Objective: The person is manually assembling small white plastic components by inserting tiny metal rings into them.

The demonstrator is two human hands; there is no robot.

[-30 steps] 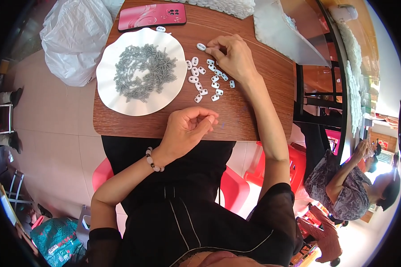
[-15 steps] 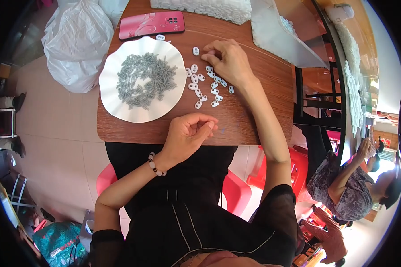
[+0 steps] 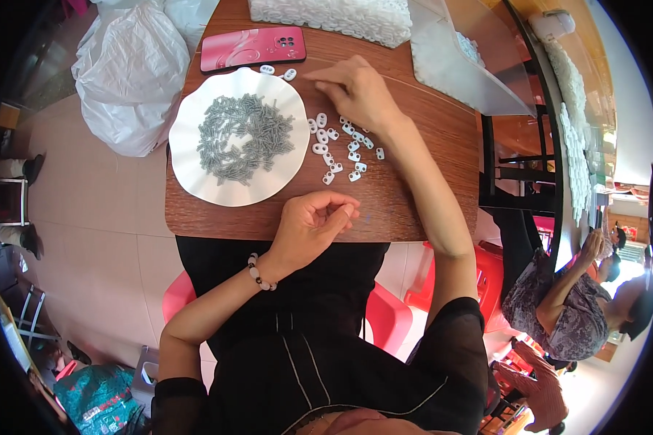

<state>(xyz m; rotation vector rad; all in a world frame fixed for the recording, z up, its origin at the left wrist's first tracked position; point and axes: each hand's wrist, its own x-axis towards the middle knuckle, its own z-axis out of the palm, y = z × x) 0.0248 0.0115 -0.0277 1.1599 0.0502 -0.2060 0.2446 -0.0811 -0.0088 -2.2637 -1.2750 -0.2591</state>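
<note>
My left hand (image 3: 310,226) rests at the near edge of the brown wooden table (image 3: 413,181), palm up with fingers curled; whether it holds a small piece I cannot tell. My right hand (image 3: 355,90) reaches over the table's middle, fingertips down beside a scatter of small white plastic pieces (image 3: 341,148). Two more white pieces (image 3: 277,71) lie beyond the plate's far rim. A white wavy-rimmed plate (image 3: 196,181) to the left holds a heap of small grey parts (image 3: 243,138).
A pink phone (image 3: 252,48) lies at the table's far side. White bags (image 3: 130,72) sit on the floor to the left, a clear bag (image 3: 457,65) and a white woven strip (image 3: 334,16) at the back. Another person (image 3: 566,304) sits at the right. Red chairs (image 3: 479,275) stand below.
My right hand has stayed over the white pieces, shifting slightly toward the plate's far rim. My left hand has kept its curled pose at the near edge. The view has shifted.
</note>
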